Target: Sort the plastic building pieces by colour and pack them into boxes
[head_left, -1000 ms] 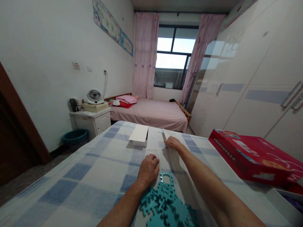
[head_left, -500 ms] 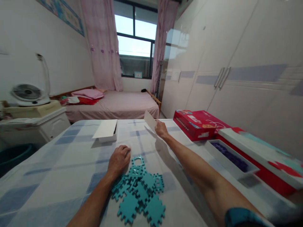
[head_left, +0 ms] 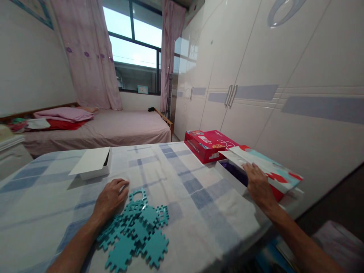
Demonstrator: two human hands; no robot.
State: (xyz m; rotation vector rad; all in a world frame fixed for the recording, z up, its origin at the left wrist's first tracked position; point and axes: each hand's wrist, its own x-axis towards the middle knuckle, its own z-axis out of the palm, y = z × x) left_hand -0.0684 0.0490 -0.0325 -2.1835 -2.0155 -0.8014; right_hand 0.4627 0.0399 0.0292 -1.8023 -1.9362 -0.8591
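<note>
My left hand (head_left: pixel 112 197) rests on the tablecloth with its fingers loosely bent and holds nothing. Right beside it lies a pile of teal interlocking puzzle pieces (head_left: pixel 139 229) with toothed edges; one piece on the far side is a hollow frame. On the right, my right hand (head_left: pixel 256 184) grips a thin white card (head_left: pixel 233 156) over a narrow white box (head_left: pixel 226 174) that holds dark purple pieces (head_left: pixel 234 172). The fingers partly cover the card and the box's near end.
A white box with its flap raised (head_left: pixel 95 174) stands at the left on the checked tablecloth (head_left: pixel 182 212). A red box (head_left: pixel 210 146) sits at the back right, near a larger box with a white, red and light-blue lid (head_left: pixel 280 168). A bed (head_left: pixel 127 125) and wardrobe lie beyond.
My right hand has carried the white card from the table's far middle to the narrow box on the right. The view has turned right; my left hand stays by the teal pile.
</note>
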